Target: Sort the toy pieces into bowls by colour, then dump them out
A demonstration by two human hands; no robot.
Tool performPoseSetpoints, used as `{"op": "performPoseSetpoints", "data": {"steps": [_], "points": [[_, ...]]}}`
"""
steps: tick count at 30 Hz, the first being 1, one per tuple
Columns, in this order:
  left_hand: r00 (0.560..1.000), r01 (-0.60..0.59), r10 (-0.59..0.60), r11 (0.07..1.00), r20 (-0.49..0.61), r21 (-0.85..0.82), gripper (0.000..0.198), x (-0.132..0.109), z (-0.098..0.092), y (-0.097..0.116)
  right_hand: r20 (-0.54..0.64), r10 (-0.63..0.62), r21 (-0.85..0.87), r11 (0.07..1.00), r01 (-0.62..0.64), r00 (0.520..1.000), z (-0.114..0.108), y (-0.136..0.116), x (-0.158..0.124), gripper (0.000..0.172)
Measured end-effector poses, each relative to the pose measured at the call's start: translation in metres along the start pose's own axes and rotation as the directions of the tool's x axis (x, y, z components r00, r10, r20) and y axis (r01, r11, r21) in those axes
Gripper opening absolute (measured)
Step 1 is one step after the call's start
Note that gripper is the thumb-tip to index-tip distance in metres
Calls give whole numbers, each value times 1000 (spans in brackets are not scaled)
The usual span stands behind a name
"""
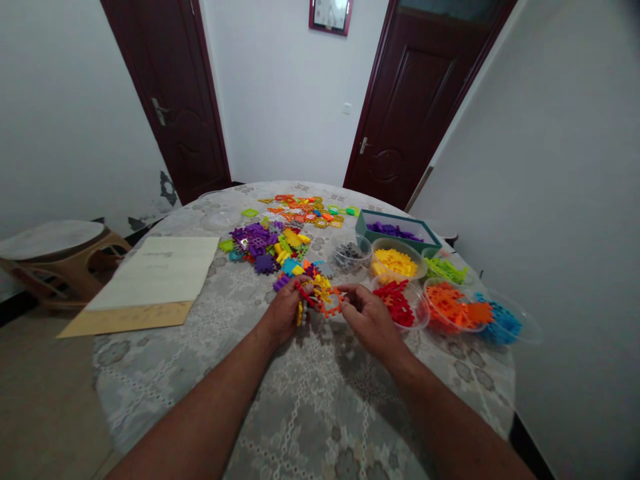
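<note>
The right hand (pixel 371 319) pinches an orange toothed plastic ring (pixel 331 312) at its three-o'clock rim; the left hand (pixel 285 313) pinches a red plastic piece (pixel 304 293) toward ten o'clock. Light rim grips should keep teeth clear. Beyond, at three: a clear plastic tub (pixel 421 313).

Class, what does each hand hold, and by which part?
Right hand: orange toothed plastic ring, by its right edge. Left hand: thin red plastic piece; grip unclear.
</note>
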State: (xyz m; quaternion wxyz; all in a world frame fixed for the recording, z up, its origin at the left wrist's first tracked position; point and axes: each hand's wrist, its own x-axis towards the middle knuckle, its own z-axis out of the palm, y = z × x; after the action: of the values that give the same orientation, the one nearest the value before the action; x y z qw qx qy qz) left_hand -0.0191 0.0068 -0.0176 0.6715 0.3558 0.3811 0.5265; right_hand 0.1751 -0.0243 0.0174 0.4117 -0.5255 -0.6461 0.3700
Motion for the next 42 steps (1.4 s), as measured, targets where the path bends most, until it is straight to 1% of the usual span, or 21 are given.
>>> {"op": "performPoseSetpoints", "data": {"steps": [5, 8, 10, 15, 18, 21, 23, 24, 25, 26, 27, 28, 29, 30, 31, 32, 33, 34, 37, 39, 42], "points": [[999, 38, -38, 999, -22, -6, 45, 3, -5, 0, -131, -127, -179, 978, 102, 983, -30, -10, 4, 36], [999, 43, -42, 999, -35, 26, 42, 3, -6, 2, -195, -148, -155, 981, 118, 970, -46, -16, 4, 36], [999, 43, -42, 998, -31, 46, 41, 4, -7, 3, -184, -127, -94, 989, 111, 975, -49, -18, 3, 36], [998, 56, -54, 997, -36, 55, 45, 4, -7, 6, -62, -66, 29, 997, 67, 996, -31, -19, -1, 34], [997, 66, -64, 997, -45, 45, 46, 4, -7, 7, 41, 41, 148, 988, -47, 998, -20, -22, -3, 33], [997, 69, -67, 996, -43, 52, 45, 4, -8, 6, 192, 155, 256, 946, -202, 969, -18, -29, -4, 35], [997, 69, -67, 996, -40, 55, 45, 5, -9, 6, 301, 168, 290, 922, -258, 938, -25, -34, -5, 37], [997, 71, -69, 996, -44, 53, 45, 5, -9, 6, 329, 154, 289, 923, -254, 932, -32, -36, -5, 38], [996, 75, -72, 996, -54, 50, 44, 5, -9, 6, 313, 127, 272, 938, -216, 941, -41, -38, -5, 39], [995, 81, -78, 996, -67, 48, 43, 5, -8, 7, 241, 88, 231, 962, -145, 966, -53, -39, -5, 39], [993, 88, -84, 995, -79, 46, 42, 5, -7, 8, 116, 39, 149, 987, -56, 993, -67, -39, -5, 38], [992, 92, -88, 995, -89, 44, 42, 4, -6, 9, -53, -23, 22, 999, 24, 998, -83, -37, -4, 37], [992, 95, -90, 994, -94, 45, 42, 4, -5, 9, -239, -99, -135, 989, 68, 966, -100, -34, -4, 36], [992, 97, -92, 994, -91, 47, 42, 4, -4, 10, -402, -172, -289, 956, 53, 899, -117, -30, -3, 35], [992, 95, -90, 994, -86, 51, 42, 3, -4, 10, -523, -224, -410, 912, -13, 822, -133, -23, -3, 36], [993, 92, -87, 994, -84, 57, 43, 3, -4, 10, -594, -246, -488, 867, -101, 766, -149, -16, -2, 37], [993, 89, -84, 994, -82, 65, 43, 2, -4, 9, -636, -241, -531, 826, -189, 734, -162, -8, -2, 38], [993, 85, -79, 994, -83, 74, 43, 2, -5, 8, -658, -215, -551, 791, -267, 722, -172, 1, -2, 39], [996, 59, -51, 991, -75, 117, 44, 1, -9, 5, -662, -110, -564, 725, -396, 741, -190, 23, -1, 40], [996, 48, -37, 987, -77, 153, 46, 1, -11, 4, -642, -97, -569, 726, -387, 760, -192, 30, -1, 39], [994, 37, -17, 981, -104, 190, 47, 0, -13, 6, -625, -137, -555, 771, -313, 769, -189, 27, -2, 36]]}}
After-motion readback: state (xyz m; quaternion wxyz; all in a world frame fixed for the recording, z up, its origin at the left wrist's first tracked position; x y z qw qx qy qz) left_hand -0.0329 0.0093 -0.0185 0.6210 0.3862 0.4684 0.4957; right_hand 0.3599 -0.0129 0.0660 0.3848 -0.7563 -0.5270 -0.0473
